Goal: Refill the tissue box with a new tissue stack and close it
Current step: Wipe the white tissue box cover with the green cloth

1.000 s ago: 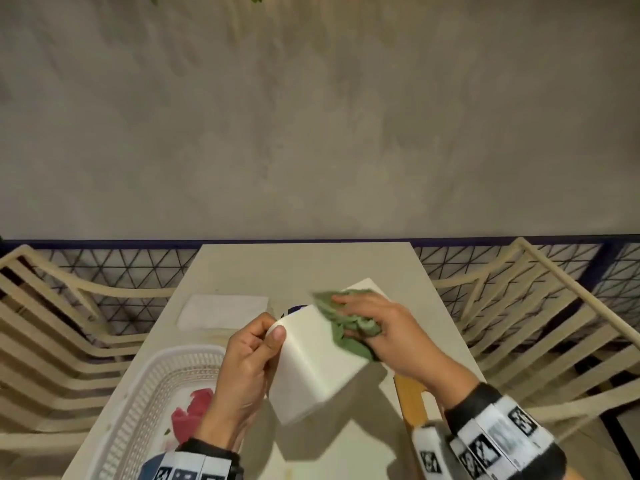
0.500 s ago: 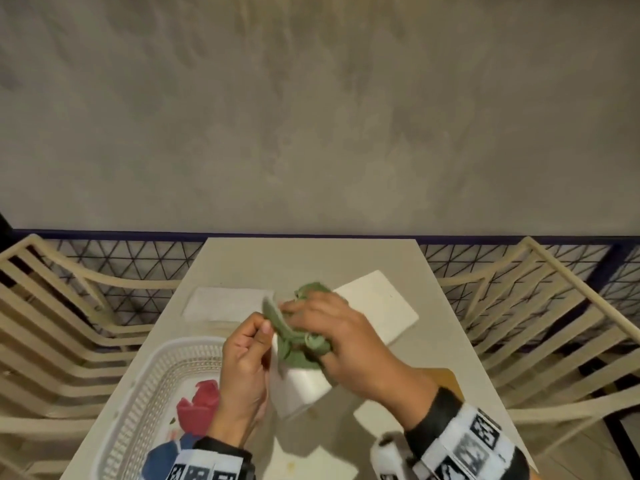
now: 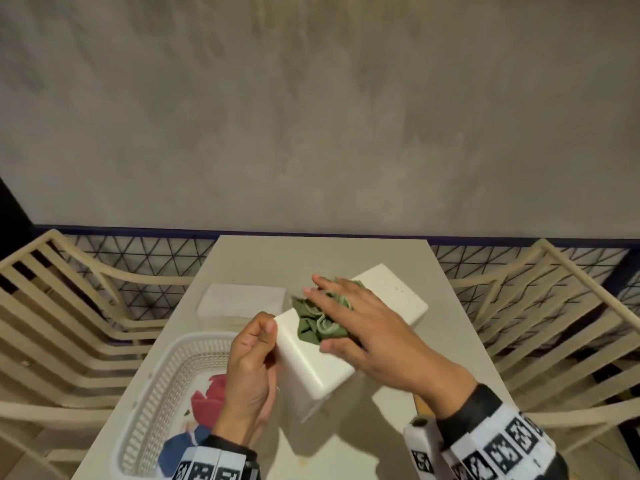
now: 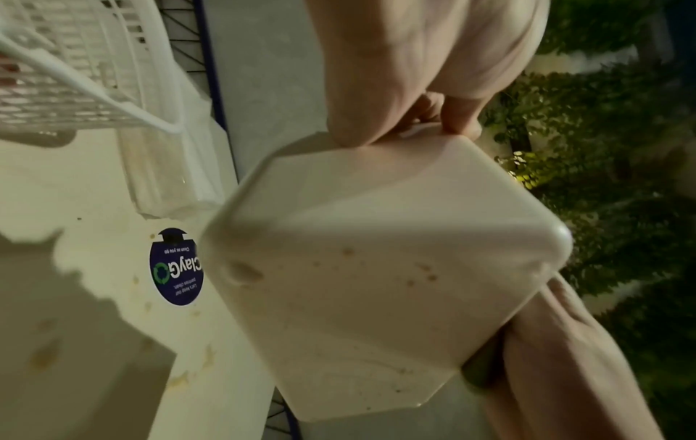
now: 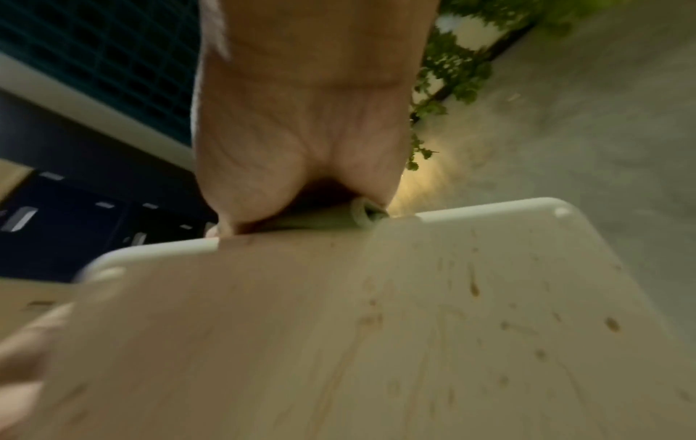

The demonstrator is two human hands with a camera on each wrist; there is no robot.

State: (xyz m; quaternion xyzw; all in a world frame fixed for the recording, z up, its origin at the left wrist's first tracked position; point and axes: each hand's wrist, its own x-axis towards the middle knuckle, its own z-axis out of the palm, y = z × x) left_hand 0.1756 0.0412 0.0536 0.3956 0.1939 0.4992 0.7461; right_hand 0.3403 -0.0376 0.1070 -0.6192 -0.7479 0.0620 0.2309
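A white tissue box [image 3: 393, 292] lies slantwise across the middle of the table, its plain stained side [image 4: 376, 282] up. My left hand [image 3: 254, 344] grips its near left end, thumb on the top edge. On the top face of the box [image 5: 376, 327] my right hand [image 3: 349, 320] presses a crumpled green cloth [image 3: 317, 323] with straight, spread fingers. A flat white tissue stack [image 3: 242, 299] in clear wrap lies on the table beyond my left hand. The opening of the box is hidden.
A white plastic basket [image 3: 166, 375] holding red and blue items stands at the near left. A brown wooden board [image 3: 418, 405] shows under my right forearm. A round blue sticker [image 4: 175, 268] is on the table. Cream slatted chairs [image 3: 69, 306] flank both sides.
My right hand has slid the green cloth from the near left end back onto the top face and flattened out. The box has dropped from a steep tilt to lie lower.
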